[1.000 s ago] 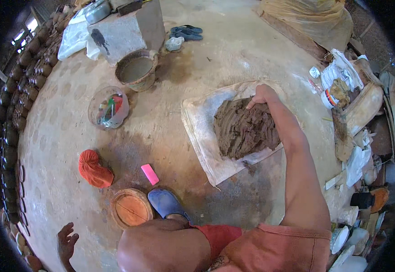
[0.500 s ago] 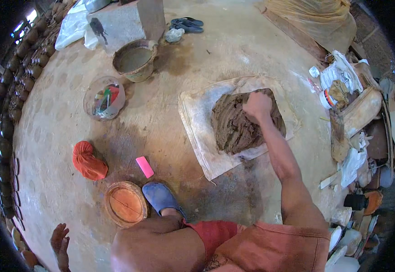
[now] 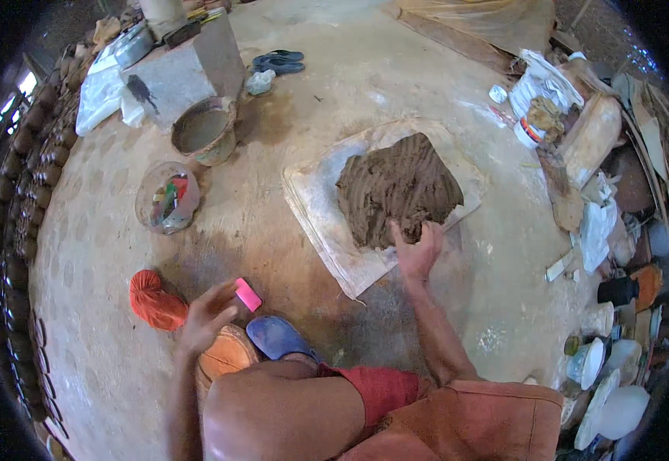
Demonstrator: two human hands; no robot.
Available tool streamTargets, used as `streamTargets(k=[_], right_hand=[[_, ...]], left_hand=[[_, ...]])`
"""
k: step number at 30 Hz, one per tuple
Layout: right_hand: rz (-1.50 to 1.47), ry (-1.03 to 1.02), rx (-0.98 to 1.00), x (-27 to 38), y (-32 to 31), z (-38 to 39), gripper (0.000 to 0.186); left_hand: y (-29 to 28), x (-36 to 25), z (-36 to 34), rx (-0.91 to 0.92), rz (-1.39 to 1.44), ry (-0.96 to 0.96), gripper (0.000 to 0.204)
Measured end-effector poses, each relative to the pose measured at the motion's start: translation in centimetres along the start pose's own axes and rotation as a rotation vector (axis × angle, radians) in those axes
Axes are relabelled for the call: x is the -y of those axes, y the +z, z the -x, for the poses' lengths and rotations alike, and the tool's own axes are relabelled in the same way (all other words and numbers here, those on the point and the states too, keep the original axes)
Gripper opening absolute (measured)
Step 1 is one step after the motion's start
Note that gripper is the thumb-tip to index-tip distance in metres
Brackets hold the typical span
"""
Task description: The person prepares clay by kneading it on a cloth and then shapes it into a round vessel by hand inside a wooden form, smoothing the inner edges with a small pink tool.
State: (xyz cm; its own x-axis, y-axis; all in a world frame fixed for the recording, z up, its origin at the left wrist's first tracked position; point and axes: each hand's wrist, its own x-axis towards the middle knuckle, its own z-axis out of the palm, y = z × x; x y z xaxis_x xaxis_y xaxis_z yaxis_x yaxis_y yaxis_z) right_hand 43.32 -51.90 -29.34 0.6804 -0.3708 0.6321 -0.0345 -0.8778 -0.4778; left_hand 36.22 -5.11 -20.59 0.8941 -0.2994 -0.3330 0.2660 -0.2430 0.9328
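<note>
A broad slab of wet brown clay (image 3: 400, 184) lies on a pale folded cloth sack (image 3: 321, 230) on the floor, its top ridged and smeared. My right hand (image 3: 420, 250) is at the clay's near edge, thumb and fingers closed around a bit of it. Off to the left, my left hand (image 3: 210, 313) hangs in the air with bent fingers apart and nothing in them. It partly covers a round orange-brown clay dish (image 3: 228, 353). Just beyond its fingertips is a pink rectangular object (image 3: 248, 294).
A red cloth bundle (image 3: 154, 300) lies left of my blue clog (image 3: 279, 336). Farther off stand a clear tub of tools (image 3: 146, 201) and a basin of murky water (image 3: 221, 144). Pots (image 3: 23, 253) line the left wall; clutter (image 3: 599, 223) crowds the right side.
My right hand has come from the clay's far part to its near edge. My left hand has risen inward from the lower left. The whole view has shifted slightly.
</note>
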Motion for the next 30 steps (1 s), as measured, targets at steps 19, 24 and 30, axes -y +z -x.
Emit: streamTargets(k=[19, 24, 30], right_hand=[[-0.993, -0.279, 0.840, 24.9, 5.1, 4.9, 0.083], [-0.874, -0.380, 0.823, 24.3, 6.7, 4.1, 0.089], [0.299, -0.453, 0.653, 6.8, 8.0, -14.0, 0.102]], left_hand=[[10.1, 8.8, -10.7, -0.765, 1.059, 0.174, 0.082], [6.6, 13.9, -9.8, -0.669, 1.241, 0.217, 0.053], [8.4, 8.6, -5.5, -0.281, 1.449, 0.559, 0.070]])
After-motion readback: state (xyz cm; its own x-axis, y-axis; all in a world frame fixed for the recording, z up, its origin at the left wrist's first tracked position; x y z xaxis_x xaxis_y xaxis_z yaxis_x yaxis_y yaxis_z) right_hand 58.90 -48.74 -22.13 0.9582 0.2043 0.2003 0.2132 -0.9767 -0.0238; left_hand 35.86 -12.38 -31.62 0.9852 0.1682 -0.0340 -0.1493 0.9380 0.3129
